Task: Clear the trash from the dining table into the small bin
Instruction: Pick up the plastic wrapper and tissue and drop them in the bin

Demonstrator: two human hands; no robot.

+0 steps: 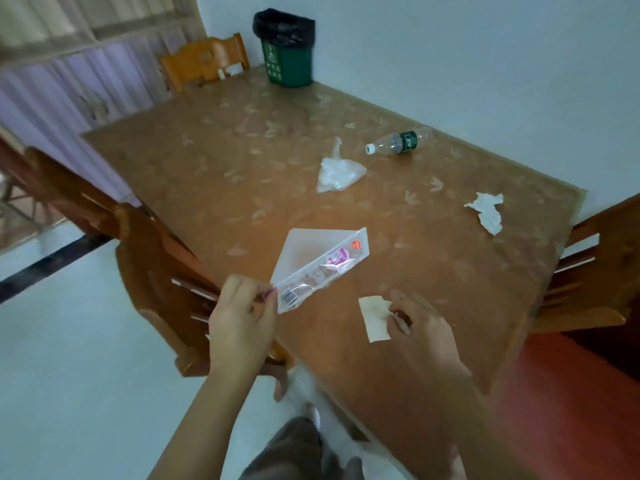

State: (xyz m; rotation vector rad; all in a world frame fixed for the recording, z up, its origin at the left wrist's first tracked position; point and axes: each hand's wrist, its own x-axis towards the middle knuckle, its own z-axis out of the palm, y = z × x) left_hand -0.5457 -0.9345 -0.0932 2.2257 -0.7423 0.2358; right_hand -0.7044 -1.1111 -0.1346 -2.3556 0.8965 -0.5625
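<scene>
My left hand [242,317] pinches the lower corner of a clear plastic wrapper [322,268] with a pink label and a barcode, held up over the near part of the brown dining table [207,174]. My right hand [419,323] grips the edge of a small beige paper slip [372,317] just above the tabletop. The small green bin [289,60], lined with a black bag, stands at the table's far corner. Loose on the table are a crumpled clear plastic bag [337,171], an empty plastic bottle [398,142] lying on its side, and a crumpled white tissue [486,211].
Wooden chairs stand around the table: one at the far end [204,60], one on the left [156,271] and one on the right [588,271]. A white wall runs along the table's far right side. Curtains hang at the left.
</scene>
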